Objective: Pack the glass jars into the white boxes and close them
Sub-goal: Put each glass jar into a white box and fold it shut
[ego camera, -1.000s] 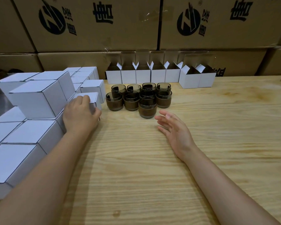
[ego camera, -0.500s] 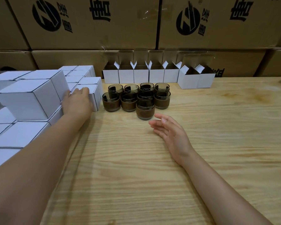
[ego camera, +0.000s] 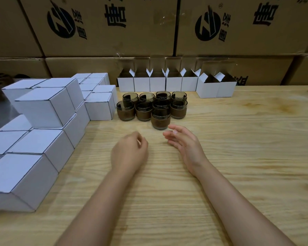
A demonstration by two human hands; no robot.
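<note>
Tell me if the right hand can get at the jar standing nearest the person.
Probably yes. The right hand lies open just short of that jar, with only bare table between them. The jar stands forward of the other jars, so its near side and flanks look free.

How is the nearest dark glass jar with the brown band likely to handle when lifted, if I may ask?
The squat dark glass jar with a brown band sits low and wide, so it probably resists tipping. Being glass, it is likely rigid, weighty and breakable. Its band may grip better than bare glass.
</note>
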